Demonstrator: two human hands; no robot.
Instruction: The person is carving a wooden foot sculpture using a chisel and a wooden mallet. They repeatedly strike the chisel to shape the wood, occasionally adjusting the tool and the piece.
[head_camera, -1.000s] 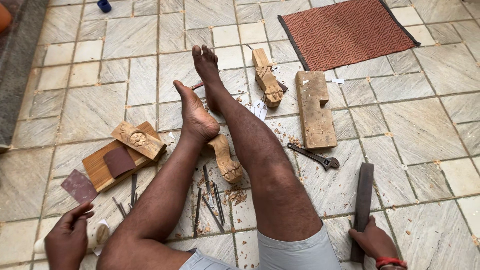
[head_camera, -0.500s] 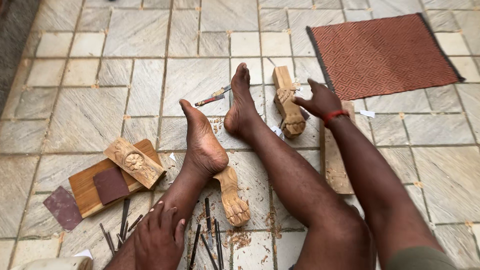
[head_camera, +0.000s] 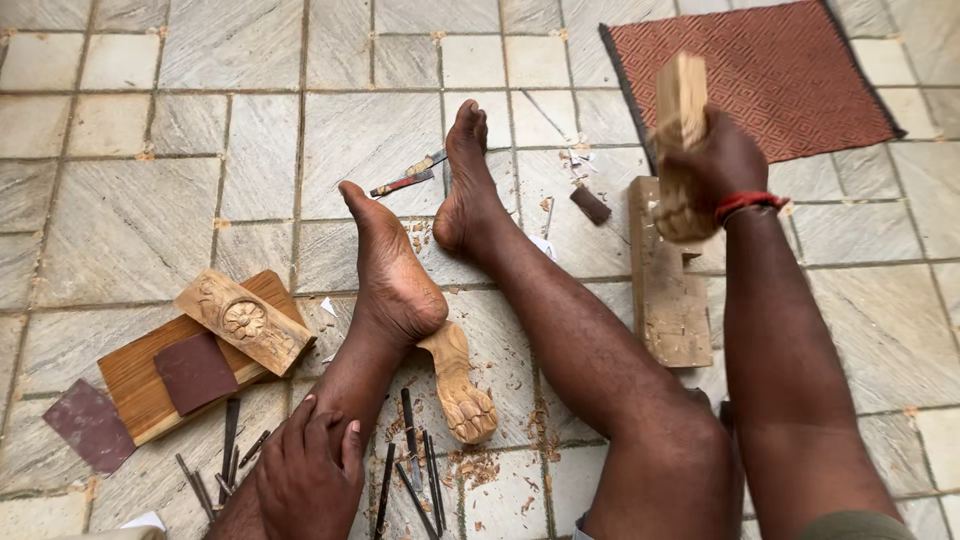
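While gripping carved wooden block (head_camera: 682, 150) aloft, fingers of right hand (head_camera: 722, 165) wrapped tight; resting left hand (head_camera: 308, 478) spread on shin beside chisels (head_camera: 408, 465). Risking slip onto foot (head_camera: 470, 185) if loosening.

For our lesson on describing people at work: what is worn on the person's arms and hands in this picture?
Both arms are bare, with no sleeves showing and no gloves. The right hand has a red thread band around its wrist. The left hand shows no ring, watch or band.
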